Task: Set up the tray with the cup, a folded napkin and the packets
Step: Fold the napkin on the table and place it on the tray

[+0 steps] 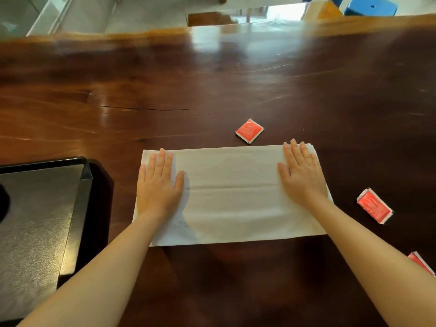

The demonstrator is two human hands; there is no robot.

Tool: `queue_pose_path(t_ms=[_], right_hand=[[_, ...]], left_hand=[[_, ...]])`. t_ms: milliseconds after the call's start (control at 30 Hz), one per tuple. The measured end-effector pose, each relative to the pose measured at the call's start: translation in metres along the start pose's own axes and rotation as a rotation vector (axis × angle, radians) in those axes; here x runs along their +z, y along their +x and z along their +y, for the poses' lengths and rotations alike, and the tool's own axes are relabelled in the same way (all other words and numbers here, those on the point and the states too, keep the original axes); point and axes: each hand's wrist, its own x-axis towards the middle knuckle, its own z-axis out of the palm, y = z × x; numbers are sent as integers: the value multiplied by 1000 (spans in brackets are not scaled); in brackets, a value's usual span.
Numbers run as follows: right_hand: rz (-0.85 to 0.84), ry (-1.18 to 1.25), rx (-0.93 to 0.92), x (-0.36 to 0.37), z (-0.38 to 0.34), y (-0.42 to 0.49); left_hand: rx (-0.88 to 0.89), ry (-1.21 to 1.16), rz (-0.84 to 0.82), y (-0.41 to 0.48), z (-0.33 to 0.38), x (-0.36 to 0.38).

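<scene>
My left hand [158, 182] and right hand [300, 175] press flat, fingers spread wide, on the napkin's [231, 197] ends mid-counter [212, 79], tray [35, 208] left, packets [249, 131] right.

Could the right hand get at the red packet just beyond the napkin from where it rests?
Probably yes. The right hand lies flat and open on the napkin, and the red packet sits just past the napkin's far edge on bare table, nothing between.
</scene>
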Motion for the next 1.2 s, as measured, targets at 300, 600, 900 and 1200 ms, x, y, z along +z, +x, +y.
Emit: queue_pose_path(t_ms=[300, 600, 900, 1200], right_hand=[[25, 198, 79, -5, -12, -1], [-86, 47, -262, 21, -105, -86], [-114, -49, -27, -6, 24, -104], [-378, -137, -265, -31, 52, -113]], left_hand=[[12, -8, -57, -4, 10, -9], [11, 5, -29, -83, 36, 6], [387, 77, -192, -95, -37, -17], [741, 364, -49, -113, -70, -40]])
